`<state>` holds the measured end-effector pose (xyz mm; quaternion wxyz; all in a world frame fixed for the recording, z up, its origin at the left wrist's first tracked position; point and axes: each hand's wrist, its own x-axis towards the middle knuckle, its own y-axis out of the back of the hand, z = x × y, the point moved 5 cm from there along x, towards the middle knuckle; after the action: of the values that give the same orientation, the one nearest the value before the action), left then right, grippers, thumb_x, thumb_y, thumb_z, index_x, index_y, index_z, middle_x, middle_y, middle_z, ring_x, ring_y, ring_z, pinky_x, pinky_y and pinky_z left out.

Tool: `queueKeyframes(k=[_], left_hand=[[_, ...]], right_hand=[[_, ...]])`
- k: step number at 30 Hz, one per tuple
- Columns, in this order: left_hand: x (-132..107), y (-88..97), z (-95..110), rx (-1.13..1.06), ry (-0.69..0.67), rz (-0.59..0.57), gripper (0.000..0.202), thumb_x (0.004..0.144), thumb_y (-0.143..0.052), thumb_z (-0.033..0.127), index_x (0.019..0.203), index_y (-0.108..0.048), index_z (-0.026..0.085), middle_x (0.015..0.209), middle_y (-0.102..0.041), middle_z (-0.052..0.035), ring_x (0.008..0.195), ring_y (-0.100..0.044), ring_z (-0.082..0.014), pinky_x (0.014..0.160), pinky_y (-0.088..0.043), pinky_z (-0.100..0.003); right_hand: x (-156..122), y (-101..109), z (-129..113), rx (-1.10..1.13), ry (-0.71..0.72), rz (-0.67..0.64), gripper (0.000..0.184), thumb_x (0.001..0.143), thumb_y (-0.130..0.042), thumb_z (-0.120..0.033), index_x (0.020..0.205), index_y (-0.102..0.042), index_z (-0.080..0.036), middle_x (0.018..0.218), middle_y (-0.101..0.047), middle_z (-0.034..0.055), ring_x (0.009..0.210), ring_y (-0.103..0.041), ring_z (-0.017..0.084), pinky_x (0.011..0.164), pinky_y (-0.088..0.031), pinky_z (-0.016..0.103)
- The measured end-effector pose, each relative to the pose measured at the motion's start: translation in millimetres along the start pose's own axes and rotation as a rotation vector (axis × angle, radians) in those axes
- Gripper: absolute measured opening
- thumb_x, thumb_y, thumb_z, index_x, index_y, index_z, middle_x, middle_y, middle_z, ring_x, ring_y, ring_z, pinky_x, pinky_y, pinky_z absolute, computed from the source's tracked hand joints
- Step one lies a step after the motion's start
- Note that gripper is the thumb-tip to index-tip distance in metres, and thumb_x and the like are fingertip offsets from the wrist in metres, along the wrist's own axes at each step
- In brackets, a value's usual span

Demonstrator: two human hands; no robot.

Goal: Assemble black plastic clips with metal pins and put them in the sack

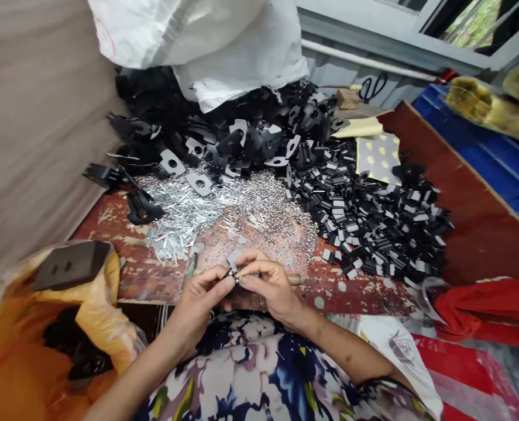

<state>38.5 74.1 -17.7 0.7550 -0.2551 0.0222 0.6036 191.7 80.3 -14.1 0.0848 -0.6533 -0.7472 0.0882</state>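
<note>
My left hand (207,289) and my right hand (271,287) meet at the table's front edge, fingertips pinched. Between them is a small black plastic part (231,273) with a shiny metal bit on it; the fingers hide most of it. A flat grey face (233,256) shows just beyond the fingertips, and I cannot tell whether it belongs to that part. Past my hands lie a heap of silvery metal pins (182,219) and a spread of tiny shiny metal pieces (270,193). Small black plastic pieces (373,225) are heaped on the right.
Larger black plastic parts (228,140) are piled at the back under a white sack (246,58). A green-handled tool (190,270) lies left of my hands, a wooden handle (294,279) right. An orange bag (96,316) stands front left. Scissors (373,86) rest at the back.
</note>
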Motion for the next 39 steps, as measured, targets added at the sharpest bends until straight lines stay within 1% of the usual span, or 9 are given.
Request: queueKeyframes(k=[7, 10, 14, 17, 21, 26, 31, 35, 39], left_hand=[[-1, 17.1, -5, 0.070, -0.035, 0.093, 0.043, 0.073, -0.086, 0.046, 0.055, -0.058, 0.018, 0.062, -0.042, 0.0034, 0.054, -0.037, -0.0097, 0.042, -0.031, -0.019], [-5, 24.5, -3, 0.138, -0.047, 0.111, 0.037, 0.076, -0.082, 0.044, 0.061, -0.061, 0.018, 0.062, -0.043, 0.0040, 0.053, -0.037, -0.0088, 0.044, -0.030, -0.019], [-9, 32.2, 5, 0.148, -0.058, 0.166, 0.033, 0.074, -0.079, 0.041, 0.060, -0.060, 0.018, 0.061, -0.043, 0.0036, 0.055, -0.038, -0.0099, 0.044, -0.034, -0.019], [-10, 37.2, 8, 0.040, -0.045, 0.196, 0.032, 0.071, -0.079, 0.039, 0.057, -0.058, 0.018, 0.061, -0.044, 0.0031, 0.054, -0.038, -0.0100, 0.042, -0.036, -0.019], [-12, 45.7, 9, -0.114, -0.020, 0.219, 0.029, 0.067, -0.081, 0.036, 0.059, -0.060, 0.017, 0.061, -0.048, 0.0031, 0.050, -0.039, -0.0084, 0.039, -0.038, -0.018], [-17, 61.4, 16, -0.272, -0.071, 0.262, 0.024, 0.068, -0.079, 0.032, 0.063, -0.063, 0.016, 0.061, -0.050, 0.0029, 0.047, -0.039, -0.0071, 0.036, -0.037, -0.018], [-19, 70.0, 20, -0.438, -0.079, 0.277, 0.025, 0.070, -0.078, 0.038, 0.076, -0.070, 0.016, 0.072, -0.061, -0.0017, 0.056, -0.049, -0.0114, 0.038, -0.041, -0.020], [-14, 67.1, 20, -0.446, -0.078, 0.297, 0.031, 0.072, -0.082, 0.044, 0.072, -0.070, 0.016, 0.071, -0.062, -0.0023, 0.054, -0.050, -0.0106, 0.035, -0.036, -0.018], [-10, 61.8, 18, -0.432, -0.115, 0.270, 0.032, 0.071, -0.087, 0.042, 0.070, -0.069, 0.016, 0.068, -0.061, -0.0007, 0.053, -0.049, -0.0096, 0.038, -0.043, -0.019]], right_hand=[[5, -1, -7, -0.340, 0.060, -0.137, 0.011, 0.090, -0.070, -0.030, 0.094, -0.079, -0.027, 0.096, -0.072, 0.0028, 0.094, -0.067, 0.018, 0.089, -0.053, 0.036], [28, 7, -14, -0.709, 0.142, -0.140, 0.016, 0.093, -0.063, -0.022, 0.101, -0.077, -0.025, 0.094, -0.077, 0.0021, 0.088, -0.068, 0.018, 0.085, -0.052, 0.036], [70, -2, -13, -1.434, 0.361, -0.263, 0.024, 0.093, -0.055, -0.008, 0.098, -0.075, -0.019, 0.091, -0.077, 0.0062, 0.086, -0.065, 0.020, 0.086, -0.046, 0.038], [92, -20, -2, -1.631, 0.419, -0.356, 0.024, 0.089, -0.053, -0.002, 0.086, -0.074, -0.015, 0.082, -0.073, 0.0112, 0.081, -0.060, 0.023, 0.083, -0.042, 0.039], [101, -39, 6, -1.685, 0.468, -0.407, 0.027, 0.087, -0.050, 0.002, 0.085, -0.073, -0.013, 0.078, -0.069, 0.0131, 0.078, -0.055, 0.024, 0.083, -0.039, 0.040], [113, -19, 1, -1.697, 0.525, -0.445, 0.024, 0.086, -0.052, -0.001, 0.083, -0.074, -0.012, 0.080, -0.066, 0.0137, 0.080, -0.053, 0.024, 0.079, -0.040, 0.041], [102, -5, -35, -1.378, 0.670, -0.247, 0.030, 0.096, -0.048, -0.010, 0.097, -0.077, -0.018, 0.087, -0.065, 0.0092, 0.085, -0.057, 0.023, 0.074, -0.048, 0.039], [59, -42, -64, -1.015, 0.677, -0.330, 0.028, 0.098, -0.054, -0.010, 0.114, -0.072, -0.024, 0.092, -0.068, 0.0038, 0.085, -0.063, 0.018, 0.075, -0.054, 0.035], [32, -82, -70, -0.893, 0.663, -0.436, 0.020, 0.099, -0.056, -0.013, 0.106, -0.071, -0.023, 0.091, -0.069, 0.0040, 0.085, -0.063, 0.018, 0.076, -0.054, 0.036]])
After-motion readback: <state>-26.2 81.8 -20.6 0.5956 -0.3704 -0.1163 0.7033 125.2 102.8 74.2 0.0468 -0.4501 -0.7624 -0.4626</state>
